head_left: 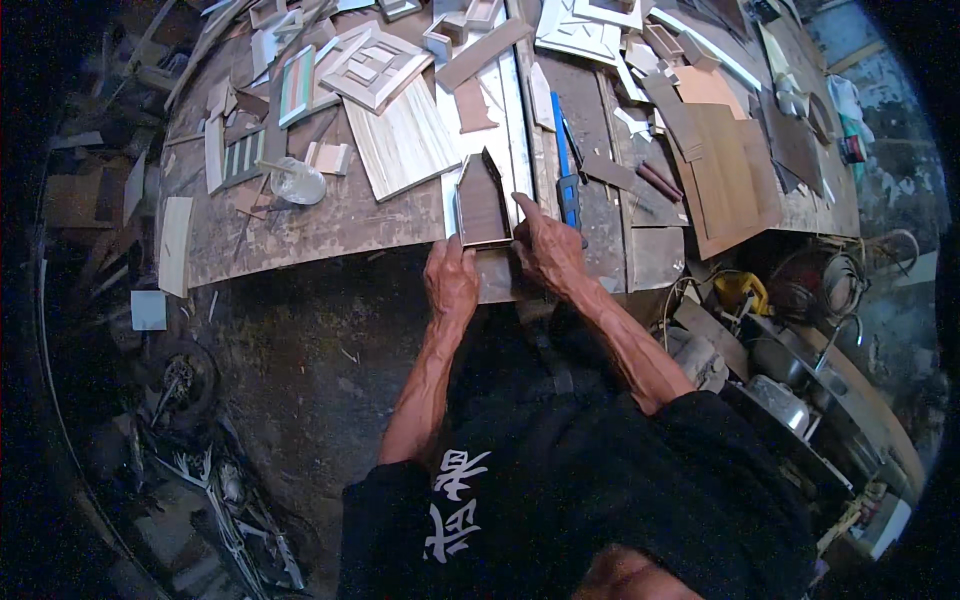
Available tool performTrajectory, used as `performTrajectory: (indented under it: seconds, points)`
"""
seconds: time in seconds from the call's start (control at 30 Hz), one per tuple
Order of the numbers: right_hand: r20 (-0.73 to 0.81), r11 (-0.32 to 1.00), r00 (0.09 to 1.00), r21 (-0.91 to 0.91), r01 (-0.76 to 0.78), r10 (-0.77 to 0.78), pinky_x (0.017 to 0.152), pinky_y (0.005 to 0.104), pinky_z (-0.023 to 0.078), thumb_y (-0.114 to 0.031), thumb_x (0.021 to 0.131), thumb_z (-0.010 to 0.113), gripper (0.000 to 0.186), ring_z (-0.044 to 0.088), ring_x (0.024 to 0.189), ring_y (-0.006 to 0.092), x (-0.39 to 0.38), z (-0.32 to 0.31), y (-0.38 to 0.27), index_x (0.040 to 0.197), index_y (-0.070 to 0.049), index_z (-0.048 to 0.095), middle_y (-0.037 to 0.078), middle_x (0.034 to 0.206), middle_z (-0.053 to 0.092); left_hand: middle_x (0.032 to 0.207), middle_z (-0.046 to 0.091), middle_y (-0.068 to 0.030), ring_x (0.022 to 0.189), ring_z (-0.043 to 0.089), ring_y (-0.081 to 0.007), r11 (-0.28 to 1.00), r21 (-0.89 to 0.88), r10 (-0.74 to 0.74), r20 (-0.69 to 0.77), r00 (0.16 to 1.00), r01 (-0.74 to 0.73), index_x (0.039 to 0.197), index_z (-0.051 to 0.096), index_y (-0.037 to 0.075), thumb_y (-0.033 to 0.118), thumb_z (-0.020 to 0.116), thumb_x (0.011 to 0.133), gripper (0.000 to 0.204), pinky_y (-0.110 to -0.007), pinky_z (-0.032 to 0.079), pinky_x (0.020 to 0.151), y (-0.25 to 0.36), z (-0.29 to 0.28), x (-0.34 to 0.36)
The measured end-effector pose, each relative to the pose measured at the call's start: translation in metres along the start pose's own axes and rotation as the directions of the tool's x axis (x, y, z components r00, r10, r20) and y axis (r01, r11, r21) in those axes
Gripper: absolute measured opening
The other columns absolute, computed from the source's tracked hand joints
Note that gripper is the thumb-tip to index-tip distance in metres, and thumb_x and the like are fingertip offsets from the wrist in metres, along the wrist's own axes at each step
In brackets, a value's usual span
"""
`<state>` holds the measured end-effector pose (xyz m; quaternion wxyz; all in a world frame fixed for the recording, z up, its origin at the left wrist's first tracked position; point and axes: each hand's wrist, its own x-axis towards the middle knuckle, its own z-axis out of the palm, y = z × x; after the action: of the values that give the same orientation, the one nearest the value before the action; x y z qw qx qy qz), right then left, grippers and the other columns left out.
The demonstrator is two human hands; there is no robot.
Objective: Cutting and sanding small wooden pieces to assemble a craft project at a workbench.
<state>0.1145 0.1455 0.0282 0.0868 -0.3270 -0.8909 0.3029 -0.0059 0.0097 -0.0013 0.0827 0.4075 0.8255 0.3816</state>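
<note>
A small house-shaped wooden piece with thin walls, a pointed top and a dark brown inside lies at the front edge of the workbench. My left hand grips its lower left corner, fingers curled. My right hand holds its lower right side, index finger pointed up along the outside and the other fingers bent. Beside my right hand lies a blue and black tool with a long blade or strip, hard to make out.
The workbench carries a pale board, framed panels, a cloudy jar, brown sheets and several offcuts. Below at right are metal machine parts and a yellow object; at lower left stands a wheeled frame.
</note>
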Motion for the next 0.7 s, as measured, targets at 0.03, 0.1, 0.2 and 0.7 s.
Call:
performTrajectory:
  seconds: [0.03,0.1,0.2,0.7]
  points:
    - [-0.002,1.0,1.0,0.001,-0.002,0.002,0.066,0.0426,0.05,-0.003,0.074,0.066,0.069,0.064,0.078,0.0333,0.0,0.0,0.0,0.136,-0.012,0.038,0.012,0.087,0.067,0.085,0.056,-0.0205,0.08,0.057,-0.0402,1.0,0.013,0.007,0.004,1.0,-0.007,0.102,0.058,-0.002,0.005,0.062,0.08,0.023,-0.046,0.047,0.067,0.0,0.0,0.0]
    - [0.018,1.0,1.0,-0.002,0.013,-0.013,0.065,0.0441,0.049,-0.003,0.073,0.066,0.073,0.063,0.076,0.0357,0.001,-0.001,0.001,0.138,-0.012,0.034,0.015,0.086,0.066,0.084,0.056,-0.0206,0.08,0.057,-0.0404,1.0,0.025,0.018,0.009,1.0,-0.018,0.101,0.058,-0.002,0.005,0.062,0.08,0.023,-0.046,0.047,0.067,0.001,-0.001,0.002]
    - [0.074,0.997,0.996,-0.053,-0.053,0.057,0.065,0.0463,0.048,-0.003,0.074,0.064,0.077,0.061,0.075,0.0388,0.004,-0.002,0.001,0.141,-0.013,0.028,0.018,0.084,0.064,0.083,0.055,-0.0212,0.079,0.056,-0.0417,1.0,0.007,-0.03,0.073,0.997,0.03,0.101,0.057,-0.003,0.003,0.061,0.079,0.023,-0.047,0.046,0.067,0.004,-0.007,0.005]
    - [-0.138,0.989,0.986,0.13,-0.073,0.091,0.067,0.0473,0.05,-0.017,0.08,0.06,0.037,0.063,0.075,0.0422,0.034,0.002,-0.011,0.109,0.006,0.056,0.026,0.078,0.064,0.076,0.062,-0.0227,0.07,0.061,-0.0313,0.903,-0.157,-0.375,0.169,0.911,0.401,0.09,0.063,-0.003,0.031,0.052,0.089,0.036,-0.041,0.045,0.064,0.006,-0.023,0.063]
